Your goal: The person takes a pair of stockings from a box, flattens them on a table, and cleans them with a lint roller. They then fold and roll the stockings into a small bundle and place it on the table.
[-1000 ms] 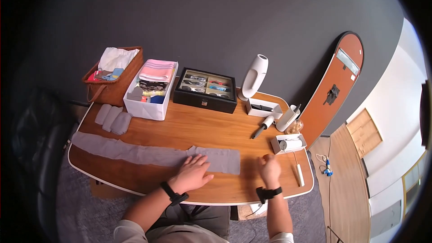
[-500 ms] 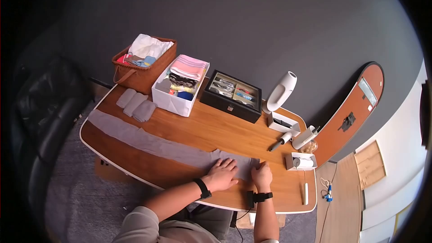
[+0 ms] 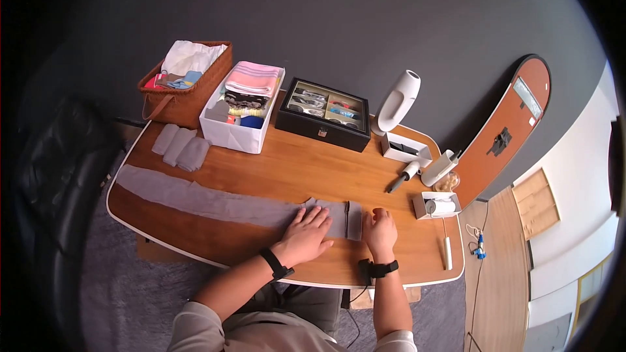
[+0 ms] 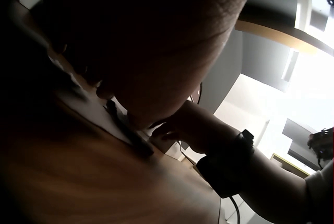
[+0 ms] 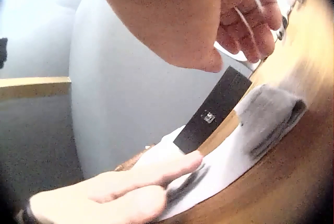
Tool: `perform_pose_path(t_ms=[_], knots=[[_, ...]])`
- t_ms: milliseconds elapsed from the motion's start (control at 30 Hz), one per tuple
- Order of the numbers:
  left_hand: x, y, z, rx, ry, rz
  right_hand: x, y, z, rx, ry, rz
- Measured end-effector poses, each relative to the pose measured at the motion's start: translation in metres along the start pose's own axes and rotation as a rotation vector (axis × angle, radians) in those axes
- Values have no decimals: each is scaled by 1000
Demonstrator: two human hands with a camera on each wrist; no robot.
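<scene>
A long strip of thin grey cloth [image 3: 215,201] lies flat along the front of the table. Its right end is turned over into a short folded flap [image 3: 354,221] with a dark edge line. My left hand [image 3: 304,234] rests palm down on the strip, left of the flap, fingers straight. Just right of the flap is my right hand [image 3: 380,233], fingers loosely bent and holding nothing. The right wrist view shows the folded end [image 5: 271,114] below that hand [image 5: 209,20]. Three grey cloth bundles [image 3: 181,147] lie at the table's left.
Along the back stand a brown basket [image 3: 189,105] of clothes, a white box [image 3: 233,135] of folded textiles, a black glasses case [image 3: 321,132] and a white bottle-shaped device [image 3: 398,101]. At right are a lint roller [image 3: 404,176], small white boxes [image 3: 437,206] and a white stick [image 3: 448,253].
My right hand reached left to the strip's right end, which has been folded over, and is now off it. My left hand stays on the cloth. The head view has shifted.
</scene>
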State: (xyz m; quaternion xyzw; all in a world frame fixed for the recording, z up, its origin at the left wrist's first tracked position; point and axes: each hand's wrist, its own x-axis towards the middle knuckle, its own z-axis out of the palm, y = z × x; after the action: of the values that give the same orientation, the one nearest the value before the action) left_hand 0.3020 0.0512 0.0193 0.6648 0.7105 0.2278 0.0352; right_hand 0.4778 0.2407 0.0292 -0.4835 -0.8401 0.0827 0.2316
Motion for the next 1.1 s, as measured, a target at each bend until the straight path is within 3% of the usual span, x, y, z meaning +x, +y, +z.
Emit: perform_pose_path(t_ms=[167,400,633,733,833,867,967,1100], knots=[[6,5,5,-33,-36,12,0,-20,10,-262,-50,123],[-4,-7,2,-28,-31,-11,17,-13,19,-88,-185,172],[-16,-16,-7,-34,-53,-29,20,2,-4,-162,-76,120],[-15,-15,-3,-37,-49,-19,18,-13,-2,-192,-22,46],[-17,-12,-9,-32,-48,-13,13,-28,0,-14,-53,-128],[-19,-13,-10,-25,-42,-16,11,-37,-11,136,-89,-96],[-27,-21,-13,-5,-28,-40,18,-21,-5,133,-28,23],[-29,-27,-16,-3,-23,-63,15,11,17,-120,83,-71]])
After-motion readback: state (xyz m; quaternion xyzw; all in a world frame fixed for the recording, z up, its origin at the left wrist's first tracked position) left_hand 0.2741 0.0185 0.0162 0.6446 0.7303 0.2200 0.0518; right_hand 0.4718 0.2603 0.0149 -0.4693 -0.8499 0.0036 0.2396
